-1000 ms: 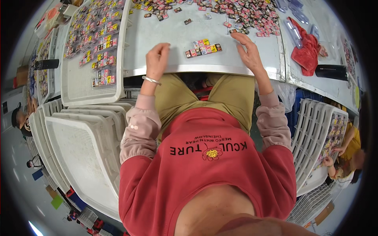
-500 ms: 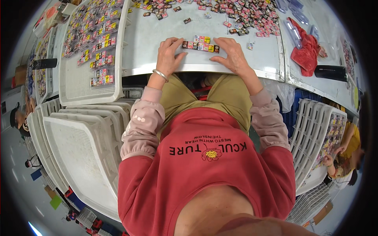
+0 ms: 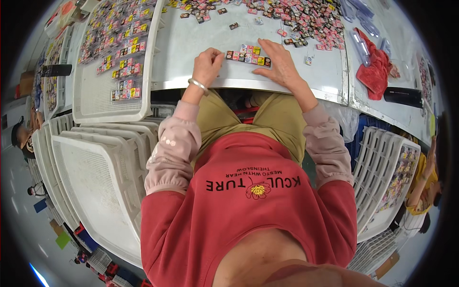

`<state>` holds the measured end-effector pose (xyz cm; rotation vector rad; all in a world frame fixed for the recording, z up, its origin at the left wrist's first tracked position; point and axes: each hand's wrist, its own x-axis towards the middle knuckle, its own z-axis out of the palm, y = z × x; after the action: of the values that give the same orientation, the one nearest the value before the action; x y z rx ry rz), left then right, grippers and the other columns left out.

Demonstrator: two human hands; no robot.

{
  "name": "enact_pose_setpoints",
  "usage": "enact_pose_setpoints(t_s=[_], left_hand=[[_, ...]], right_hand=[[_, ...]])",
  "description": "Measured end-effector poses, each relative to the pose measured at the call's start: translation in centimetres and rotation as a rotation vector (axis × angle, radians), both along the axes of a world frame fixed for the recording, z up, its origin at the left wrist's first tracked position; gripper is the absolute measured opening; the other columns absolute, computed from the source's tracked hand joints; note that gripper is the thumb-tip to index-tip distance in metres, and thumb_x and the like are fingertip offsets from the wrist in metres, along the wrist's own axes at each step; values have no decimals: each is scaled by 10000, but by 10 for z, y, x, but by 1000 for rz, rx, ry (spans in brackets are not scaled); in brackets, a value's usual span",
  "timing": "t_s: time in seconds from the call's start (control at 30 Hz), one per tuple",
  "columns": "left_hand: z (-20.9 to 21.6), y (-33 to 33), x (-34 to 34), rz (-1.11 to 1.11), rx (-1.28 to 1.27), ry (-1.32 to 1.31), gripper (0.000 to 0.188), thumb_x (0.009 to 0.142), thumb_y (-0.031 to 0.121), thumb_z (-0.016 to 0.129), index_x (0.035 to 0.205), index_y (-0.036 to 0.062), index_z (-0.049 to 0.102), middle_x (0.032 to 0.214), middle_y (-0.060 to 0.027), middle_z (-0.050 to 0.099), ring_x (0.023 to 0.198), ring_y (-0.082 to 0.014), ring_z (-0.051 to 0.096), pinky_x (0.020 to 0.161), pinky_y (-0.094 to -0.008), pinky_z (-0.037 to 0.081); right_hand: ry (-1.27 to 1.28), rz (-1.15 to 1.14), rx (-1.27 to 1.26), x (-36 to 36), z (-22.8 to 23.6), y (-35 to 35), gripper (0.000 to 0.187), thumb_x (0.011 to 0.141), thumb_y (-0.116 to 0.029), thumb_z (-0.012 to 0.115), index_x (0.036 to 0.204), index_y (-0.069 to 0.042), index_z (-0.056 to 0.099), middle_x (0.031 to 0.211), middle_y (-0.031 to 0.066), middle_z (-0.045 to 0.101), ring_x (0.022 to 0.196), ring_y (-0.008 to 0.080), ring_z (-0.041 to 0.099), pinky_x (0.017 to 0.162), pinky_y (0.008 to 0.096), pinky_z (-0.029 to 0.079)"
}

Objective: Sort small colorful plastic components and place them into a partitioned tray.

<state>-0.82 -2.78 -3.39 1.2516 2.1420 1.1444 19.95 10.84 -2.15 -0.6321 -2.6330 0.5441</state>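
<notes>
Small square-faced pieces in pink, black, yellow and white [image 3: 248, 55] lie in a compact group on the metal tabletop: a long row with a shorter one above it. At the group's left end is my left hand [image 3: 208, 67], its fingers curled in and thumb close against them; whatever they may hold is hidden. My right hand [image 3: 279, 66] rests by the right end, thumb and fingers spread apart around that side. A single loose piece [image 3: 308, 60] lies right of my right hand.
A heap of similar pieces [image 3: 311, 24] covers the far table. On the left, a white tray [image 3: 86, 107] carries several clear-packed sets. Stacked white trays [image 3: 91, 172] stand below it. A red cloth [image 3: 372, 79] lies at the right; another person [image 3: 423, 182] works beyond.
My left hand has curled its fingers and drawn slightly away from the group's left end. The right hand stays spread by the right end. The view has shifted slightly.
</notes>
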Motion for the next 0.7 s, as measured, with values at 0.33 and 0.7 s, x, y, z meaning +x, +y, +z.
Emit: enact_pose_setpoints(t_s=[0.33,0.7], left_hand=[[-7,20,2,43,-28,-70,181,842,160,614,806,-18,613,643,-42,603,586,-94,524,537,-258,422],[52,7,26,357,665,-1416,290,955,323,506,1132,100,450,1082,-65,591,890,-230,620,661,-400,537]], right_hand=[[142,17,-272,-10,10,0,696,672,-106,766,1301,-45,474,1192,145,460,975,285,562,806,357,502],[190,48,-306,-61,43,-2,584,707,-124,743,1246,-30,540,1150,118,508,847,177,568,715,295,494]])
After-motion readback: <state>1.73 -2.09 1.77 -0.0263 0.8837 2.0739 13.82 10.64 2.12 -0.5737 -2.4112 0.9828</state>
